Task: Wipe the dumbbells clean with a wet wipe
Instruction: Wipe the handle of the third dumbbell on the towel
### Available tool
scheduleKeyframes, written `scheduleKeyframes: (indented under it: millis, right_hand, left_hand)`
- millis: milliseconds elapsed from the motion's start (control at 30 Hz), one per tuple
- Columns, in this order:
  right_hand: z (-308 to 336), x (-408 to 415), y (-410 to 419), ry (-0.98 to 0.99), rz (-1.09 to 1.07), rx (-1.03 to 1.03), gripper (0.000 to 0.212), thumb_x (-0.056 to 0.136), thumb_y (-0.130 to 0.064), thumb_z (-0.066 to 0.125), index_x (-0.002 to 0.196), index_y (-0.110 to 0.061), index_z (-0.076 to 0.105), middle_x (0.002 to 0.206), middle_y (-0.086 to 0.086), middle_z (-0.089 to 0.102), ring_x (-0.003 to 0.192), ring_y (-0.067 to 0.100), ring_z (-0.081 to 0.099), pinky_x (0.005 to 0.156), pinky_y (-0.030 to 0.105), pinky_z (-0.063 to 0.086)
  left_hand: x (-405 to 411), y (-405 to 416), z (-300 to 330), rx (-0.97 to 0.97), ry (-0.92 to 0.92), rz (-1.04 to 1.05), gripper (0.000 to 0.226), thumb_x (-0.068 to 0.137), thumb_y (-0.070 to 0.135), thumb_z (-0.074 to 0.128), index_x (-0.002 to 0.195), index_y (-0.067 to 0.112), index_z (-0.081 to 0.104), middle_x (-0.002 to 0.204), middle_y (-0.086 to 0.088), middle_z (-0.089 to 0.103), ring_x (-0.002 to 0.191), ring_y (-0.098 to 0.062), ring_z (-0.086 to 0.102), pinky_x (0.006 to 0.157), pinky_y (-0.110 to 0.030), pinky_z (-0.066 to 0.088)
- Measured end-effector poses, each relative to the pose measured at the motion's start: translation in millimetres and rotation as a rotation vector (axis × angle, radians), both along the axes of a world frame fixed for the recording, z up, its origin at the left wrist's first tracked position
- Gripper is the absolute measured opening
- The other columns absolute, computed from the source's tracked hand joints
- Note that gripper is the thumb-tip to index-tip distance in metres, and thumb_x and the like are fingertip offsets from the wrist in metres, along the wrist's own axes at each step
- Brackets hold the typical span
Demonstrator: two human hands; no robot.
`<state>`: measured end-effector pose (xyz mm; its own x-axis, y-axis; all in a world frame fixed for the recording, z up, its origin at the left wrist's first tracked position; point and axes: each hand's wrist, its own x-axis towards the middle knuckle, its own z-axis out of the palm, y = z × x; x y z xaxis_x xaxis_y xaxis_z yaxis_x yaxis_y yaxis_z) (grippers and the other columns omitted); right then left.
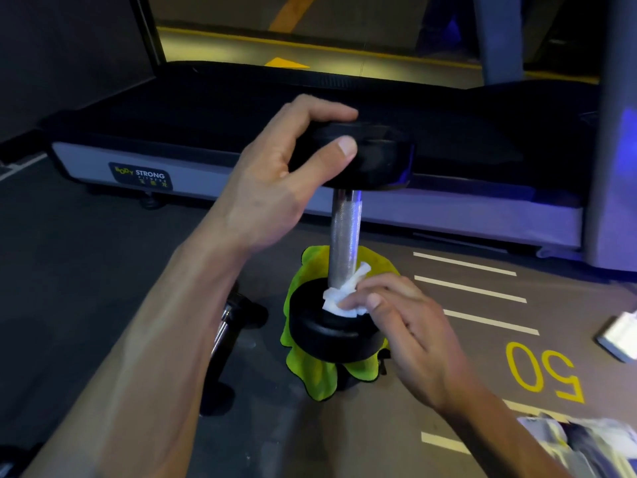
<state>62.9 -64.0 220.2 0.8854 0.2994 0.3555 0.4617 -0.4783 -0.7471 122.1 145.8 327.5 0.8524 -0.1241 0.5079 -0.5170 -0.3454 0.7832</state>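
We had the dumbbell [344, 236] standing upright on a yellow-green cloth [312, 370] on the floor [448, 357], in front of a treadmill [206, 132]. Our left hand [275, 181] curled around its top head, steadying it. Our right hand [403, 326] pinched the white wet wipe [339, 298] against the base of the steel handle, atop the lower head. A second dumbbell [227, 326] lay just left.

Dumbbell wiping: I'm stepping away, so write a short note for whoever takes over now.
Left hand: grips the top head of the upright dumbbell, steadying it.
Right hand: fingers pinch the wet wipe against the base of the chrome handle, on the lower head.
The dumbbell stands on a green cloth.
A second dumbbell lies to the left.
Left to do: cannot tell what is already clean.
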Motion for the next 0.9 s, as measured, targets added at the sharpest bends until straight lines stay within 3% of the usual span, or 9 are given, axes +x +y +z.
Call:
scheduleKeyframes:
  millis: [67,133,200,267,400,500,667,800,900]
  right_hand:
    - [-1,-4,1,-0.011,-0.013,-0.030,0.040,0.103,-0.039,0.038,0.099,-0.031,0.077,0.112,-0.021,0.064,0.117,0.011,0.058,0.095,0.021,0.040]
    - [1,-8,7,-0.120,-0.004,-0.179,0.038,0.105,-0.041,0.038,0.107,-0.031,0.074,0.113,-0.022,0.061,0.115,0.008,0.055,0.098,0.026,0.042]
    - [2,-12,12,-0.224,0.031,-0.338,0.040,0.107,-0.044,0.033,0.115,-0.033,0.070,0.116,-0.019,0.059,0.115,0.010,0.054,0.095,0.033,0.043]
    - [3,-8,9,-0.252,0.059,-0.391,0.043,0.108,-0.045,0.028,0.118,-0.034,0.069,0.118,-0.020,0.059,0.116,0.009,0.053,0.094,0.035,0.041]
    - [-5,14,-4,-0.175,0.016,-0.240,0.037,0.106,-0.040,0.037,0.111,-0.028,0.071,0.116,-0.020,0.063,0.116,0.006,0.054,0.097,0.039,0.043]
    - [-14,18,2,-0.079,0.013,-0.106,0.027,0.100,-0.038,0.054,0.113,-0.025,0.074,0.112,-0.024,0.065,0.116,0.001,0.055,0.098,0.024,0.043]
    - [-3,29,2,0.195,0.050,-0.005,0.010,0.087,-0.023,0.075,0.095,-0.031,0.075,0.099,-0.018,0.072,0.104,0.005,0.062,0.081,0.007,0.038]
    - [8,42,2,0.187,0.066,-0.123,0.010,0.086,-0.024,0.075,0.087,-0.031,0.069,0.092,-0.017,0.070,0.099,0.004,0.062,0.087,0.017,0.041]
    - [11,43,3,0.242,0.083,-0.101,0.012,0.088,-0.027,0.071,0.097,-0.032,0.065,0.090,-0.018,0.069,0.095,0.003,0.064,0.087,0.026,0.045]
  left_hand:
    - [-2,1,0,-0.043,0.026,-0.011,0.030,0.092,0.040,0.064,0.121,0.030,0.063,0.111,0.013,0.066,0.103,-0.002,0.062,0.093,-0.024,0.048]
    - [-6,-1,0,-0.055,0.027,0.010,0.037,0.089,0.041,0.073,0.120,0.025,0.061,0.103,0.020,0.066,0.096,0.004,0.061,0.087,-0.016,0.046]
    - [-9,-5,0,-0.053,0.008,0.042,0.052,0.082,0.047,0.082,0.120,0.020,0.059,0.104,0.016,0.067,0.097,0.002,0.064,0.086,-0.015,0.048]
    - [-9,-6,-2,-0.085,-0.011,0.070,0.062,0.075,0.051,0.086,0.118,0.017,0.058,0.107,0.008,0.070,0.100,-0.007,0.067,0.087,-0.024,0.054]
    - [-8,-1,-4,-0.120,-0.008,0.063,0.061,0.076,0.044,0.088,0.119,0.013,0.057,0.113,-0.001,0.071,0.105,-0.017,0.069,0.094,-0.039,0.057]
    - [-9,0,-2,-0.140,-0.007,0.043,0.060,0.077,0.040,0.088,0.119,0.010,0.056,0.113,-0.001,0.071,0.104,-0.016,0.069,0.091,-0.034,0.058]
    - [-9,-4,-4,-0.139,-0.013,0.028,0.058,0.078,0.037,0.089,0.119,0.011,0.056,0.109,-0.001,0.071,0.101,-0.016,0.069,0.089,-0.035,0.058]
    - [-7,-4,-4,-0.150,-0.021,0.027,0.057,0.077,0.041,0.086,0.117,0.014,0.056,0.112,0.000,0.069,0.101,-0.012,0.068,0.088,-0.028,0.055]
    - [-6,-2,-5,-0.162,-0.034,0.029,0.057,0.077,0.041,0.085,0.117,0.014,0.056,0.116,-0.002,0.069,0.103,-0.012,0.067,0.089,-0.025,0.053]
